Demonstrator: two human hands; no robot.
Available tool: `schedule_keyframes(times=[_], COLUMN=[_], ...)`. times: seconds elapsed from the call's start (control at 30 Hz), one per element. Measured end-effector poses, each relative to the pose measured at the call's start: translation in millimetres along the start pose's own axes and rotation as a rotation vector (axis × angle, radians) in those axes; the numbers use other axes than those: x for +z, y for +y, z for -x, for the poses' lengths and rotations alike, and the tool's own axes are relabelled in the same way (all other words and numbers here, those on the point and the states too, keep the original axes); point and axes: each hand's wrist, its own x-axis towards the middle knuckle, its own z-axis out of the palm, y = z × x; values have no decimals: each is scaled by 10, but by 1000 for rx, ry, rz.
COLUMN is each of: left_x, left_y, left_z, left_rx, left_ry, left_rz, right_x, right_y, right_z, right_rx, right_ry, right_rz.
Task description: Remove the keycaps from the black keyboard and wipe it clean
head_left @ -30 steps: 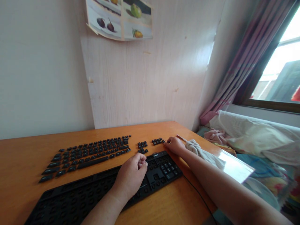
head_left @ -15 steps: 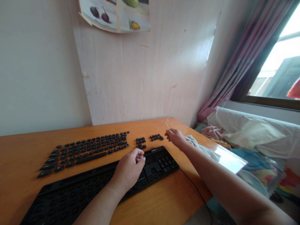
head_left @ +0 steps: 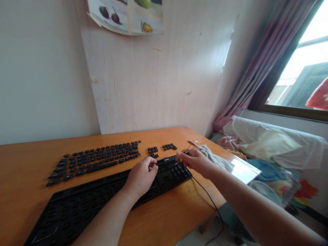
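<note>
A black keyboard [head_left: 107, 194] lies at a slant along the front of the wooden table, most of its keys off. Its number pad [head_left: 178, 172] still carries keycaps. My left hand [head_left: 143, 176] rests over the keyboard's middle, fingers curled closed; whatever they may hold is hidden. Over the top of the number pad, my right hand [head_left: 196, 160] is closed in a pinch. A thin pale stick, like a cotton swab, shows faintly at its fingers. Behind the keyboard, loose black keycaps [head_left: 102, 155] lie in rows, with smaller groups [head_left: 169, 147] to the right.
A grey cloth [head_left: 217, 159] lies beyond my right hand, near a pen-like stick [head_left: 193, 142]. The keyboard's cable [head_left: 208, 194] runs off the table's right edge. A clear plastic tub [head_left: 265, 191] and bedding [head_left: 271, 136] are at the right. A wall stands behind the table.
My right hand has come down and nearer, from beside the cloth to the number pad. The left hand stays nearly in place. The view has shifted slightly.
</note>
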Motion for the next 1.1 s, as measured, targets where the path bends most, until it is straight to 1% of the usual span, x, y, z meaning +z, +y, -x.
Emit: schedule_keyframes(times=[0.1, 0.27, 0.37, 0.47, 0.6, 0.77, 0.87, 1.0, 1.1], left_x=[-9, 3, 20, 35, 44, 45, 51, 63, 66], left_y=[19, 15, 5, -5, -14, -18, -21, -21, -17], left_z=[1, -3, -4, -7, -12, -18, -18, -16, -15], left_rx=[-6, -12, -8, 2, 14, 6, 12, 12, 8], left_ry=[-6, 0, 8, 18, 23, 15, 24, 30, 32], left_rz=[-10, 9, 16, 14, 2, -24, -36, -42, -40], right_x=[109, 245, 258, 254, 287, 358, 386, 421, 457], right_y=[-20, -19, -8, -6, -11, 13, 39, 52, 51], right_z=[36, 19, 25, 46, 58, 35, 21, 24, 32], right_rx=[3, -50, -65, -36, 12, 10, 3, -39, -60], right_ry=[44, 111, 87, 81, 114, 168, 203, 215, 248], right_rz=[-8, -10, 40, 84, 86, 90, 150, 242, 320])
